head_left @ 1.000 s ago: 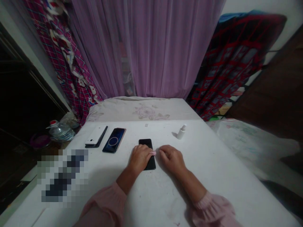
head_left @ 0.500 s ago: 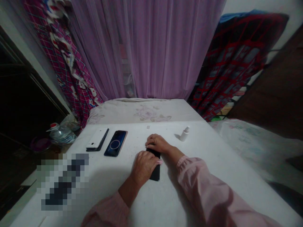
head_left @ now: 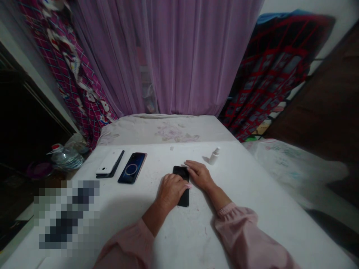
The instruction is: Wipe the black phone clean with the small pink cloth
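Glossy black phone [head_left: 181, 171]; sheer cloth curtain [head_left: 182, 56]; matt plastic bottle [head_left: 214, 157]

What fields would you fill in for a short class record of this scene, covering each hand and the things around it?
Left hand: on a black phone, a small pink piece at its fingertips
Right hand: fingertips at the black phone's far end
Nearby: white spray bottle, dark blue phone, white phone
Surface: white table
Behind: purple curtain

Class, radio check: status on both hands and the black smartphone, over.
Left hand lying over black smartphone, lower half covered. Right hand beside it, fingertips at upper edge. White spray bottle beyond, apart.
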A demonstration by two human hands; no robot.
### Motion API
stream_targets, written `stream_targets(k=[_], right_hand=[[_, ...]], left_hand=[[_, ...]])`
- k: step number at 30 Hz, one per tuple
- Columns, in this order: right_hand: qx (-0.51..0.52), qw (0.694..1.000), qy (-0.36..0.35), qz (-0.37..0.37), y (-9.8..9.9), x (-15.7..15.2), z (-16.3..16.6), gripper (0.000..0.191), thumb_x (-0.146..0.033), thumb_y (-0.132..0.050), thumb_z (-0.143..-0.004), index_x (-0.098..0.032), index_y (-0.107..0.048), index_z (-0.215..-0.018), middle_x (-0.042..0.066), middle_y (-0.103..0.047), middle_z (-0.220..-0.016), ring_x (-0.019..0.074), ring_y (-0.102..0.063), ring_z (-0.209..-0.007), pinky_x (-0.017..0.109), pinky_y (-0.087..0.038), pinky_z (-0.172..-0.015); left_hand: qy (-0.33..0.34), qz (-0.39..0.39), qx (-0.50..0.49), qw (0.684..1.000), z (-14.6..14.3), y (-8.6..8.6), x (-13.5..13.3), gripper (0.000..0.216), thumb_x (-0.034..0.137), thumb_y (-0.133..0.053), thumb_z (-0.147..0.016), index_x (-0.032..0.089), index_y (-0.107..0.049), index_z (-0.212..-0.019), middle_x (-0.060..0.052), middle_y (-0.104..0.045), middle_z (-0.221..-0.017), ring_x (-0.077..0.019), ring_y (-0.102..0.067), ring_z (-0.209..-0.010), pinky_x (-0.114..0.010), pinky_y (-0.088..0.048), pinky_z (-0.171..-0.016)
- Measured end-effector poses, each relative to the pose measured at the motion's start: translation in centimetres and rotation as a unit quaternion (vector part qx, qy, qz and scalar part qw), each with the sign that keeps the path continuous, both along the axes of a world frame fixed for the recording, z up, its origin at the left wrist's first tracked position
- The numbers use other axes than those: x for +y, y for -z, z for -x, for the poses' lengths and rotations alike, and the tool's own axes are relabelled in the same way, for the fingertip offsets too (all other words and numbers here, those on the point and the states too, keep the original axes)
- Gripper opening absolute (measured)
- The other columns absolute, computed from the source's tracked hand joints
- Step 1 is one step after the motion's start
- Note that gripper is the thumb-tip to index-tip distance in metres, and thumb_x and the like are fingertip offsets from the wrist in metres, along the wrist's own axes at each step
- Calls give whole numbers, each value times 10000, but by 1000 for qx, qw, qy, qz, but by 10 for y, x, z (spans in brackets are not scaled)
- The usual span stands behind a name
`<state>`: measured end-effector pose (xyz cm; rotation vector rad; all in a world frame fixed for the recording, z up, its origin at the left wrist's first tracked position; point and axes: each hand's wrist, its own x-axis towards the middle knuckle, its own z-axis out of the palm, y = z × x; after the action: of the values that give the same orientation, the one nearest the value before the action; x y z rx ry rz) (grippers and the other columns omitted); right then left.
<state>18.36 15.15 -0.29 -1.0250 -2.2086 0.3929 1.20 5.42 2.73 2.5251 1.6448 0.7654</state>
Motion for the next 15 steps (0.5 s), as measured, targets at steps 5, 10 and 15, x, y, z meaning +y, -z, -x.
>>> stream_targets(k=[5, 10, 15], right_hand=[[31, 999, -21, -33, 7, -12, -9, 348, -197, -483, -899, -228, -699, -1170, 92, -700, -1192, 221, -631, -1129, 417, -491, -999], [-93, 995, 11, -26, 1, -20, -6, 364, -163, -527, -878, -270, -694, -1184, 78, -654, -1280, 279, -554, -1226, 509, -439, -1006], [-124, 992, 32, -7, -5, -23, -3, 347, -179, -539, -893, -282, -690, -1189, 62, -652, -1288, 286, -542, -1236, 504, -428, -994]], left_hand=[[-22, 21, 8, 1000, -2, -1, -2, 194, 364, -536, -963, 259, -699, -956, -19, -666, -895, -199, -569, -891, -367, -389, -828], [-26, 20, 4, 999, -4, -3, -1, 194, 360, -535, -963, 260, -701, -954, -25, -670, -901, -200, -571, -896, -365, -388, -830], [-9, 37, 18, 999, 0, -7, -5, 168, 324, -551, -956, 255, -705, -957, -21, -676, -907, -205, -569, -906, -369, -381, -856]])
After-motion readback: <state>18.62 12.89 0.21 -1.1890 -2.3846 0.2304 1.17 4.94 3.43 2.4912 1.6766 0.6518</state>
